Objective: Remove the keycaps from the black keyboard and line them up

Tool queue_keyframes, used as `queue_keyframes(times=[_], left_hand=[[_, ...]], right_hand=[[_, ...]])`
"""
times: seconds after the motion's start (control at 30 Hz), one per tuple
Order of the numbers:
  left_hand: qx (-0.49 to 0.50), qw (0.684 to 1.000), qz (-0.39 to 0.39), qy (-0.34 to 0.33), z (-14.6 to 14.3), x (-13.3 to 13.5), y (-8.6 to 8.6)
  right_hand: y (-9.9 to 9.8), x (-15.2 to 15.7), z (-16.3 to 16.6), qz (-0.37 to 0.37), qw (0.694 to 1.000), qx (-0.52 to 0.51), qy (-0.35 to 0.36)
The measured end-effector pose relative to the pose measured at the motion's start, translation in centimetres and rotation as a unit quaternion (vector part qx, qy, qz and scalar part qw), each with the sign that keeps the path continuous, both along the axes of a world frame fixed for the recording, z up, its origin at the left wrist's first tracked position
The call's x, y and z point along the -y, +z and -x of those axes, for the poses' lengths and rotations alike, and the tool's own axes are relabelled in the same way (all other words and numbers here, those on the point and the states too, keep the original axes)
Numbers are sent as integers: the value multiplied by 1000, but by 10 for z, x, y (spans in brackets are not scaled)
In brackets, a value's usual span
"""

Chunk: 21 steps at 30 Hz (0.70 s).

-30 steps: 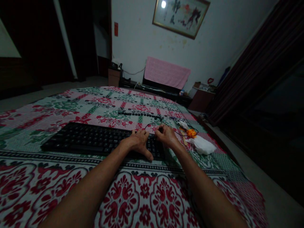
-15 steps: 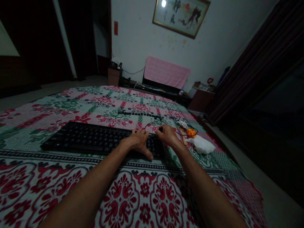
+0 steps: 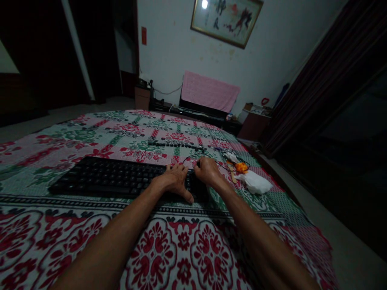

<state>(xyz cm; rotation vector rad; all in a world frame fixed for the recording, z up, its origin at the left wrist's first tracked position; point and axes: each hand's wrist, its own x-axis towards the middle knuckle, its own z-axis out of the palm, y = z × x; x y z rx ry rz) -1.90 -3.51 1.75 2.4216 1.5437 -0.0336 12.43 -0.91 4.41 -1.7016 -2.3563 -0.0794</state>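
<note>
A black keyboard (image 3: 105, 177) lies on the patterned bedspread in front of me. My left hand (image 3: 175, 182) rests across its right part, fingers spread towards the far edge and thumb stretched out near the front edge. Over the keyboard's far right corner, my right hand (image 3: 207, 170) is closed, with its fingertips turned down towards the keys. A small dark thing shows at its fingers, too hidden to name. Beyond the keyboard, several small black pieces that look like keycaps (image 3: 175, 144) lie in a row. A thin black cable (image 3: 208, 154) runs behind the right hand.
To the right lie crumpled white tissue (image 3: 255, 182), an orange bundle (image 3: 241, 167) and a flat wooden stick (image 3: 232, 173). The floral bedspread (image 3: 181, 241) covers the bed. A pink cloth (image 3: 210, 91) hangs over a dark panel by the far wall.
My right hand has turned slightly and its knuckles now hide more of the dark thing at its fingers. The left hand stays on the keyboard. The whole view has shifted slightly.
</note>
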Motion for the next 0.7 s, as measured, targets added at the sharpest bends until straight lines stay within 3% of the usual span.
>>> queue_keyframes(times=[0.17,0.3,0.5,0.57,0.7], left_hand=[[4,1000,-2,-6,0,0,0],[4,1000,8,2,0,2,3],[4,1000,8,-1,1,0,0],[3,1000,5,-1,1,-1,-1],[9,1000,-5,0,0,0,-1]], right_hand=[[-6,16,8,-13,1000,11,3],[-6,3,2,-4,1000,-21,8],[-1,-28,-15,120,979,-163,-40],[-1,-26,-12,110,984,-138,-33],[-4,-2,-1,16,999,-47,-1]])
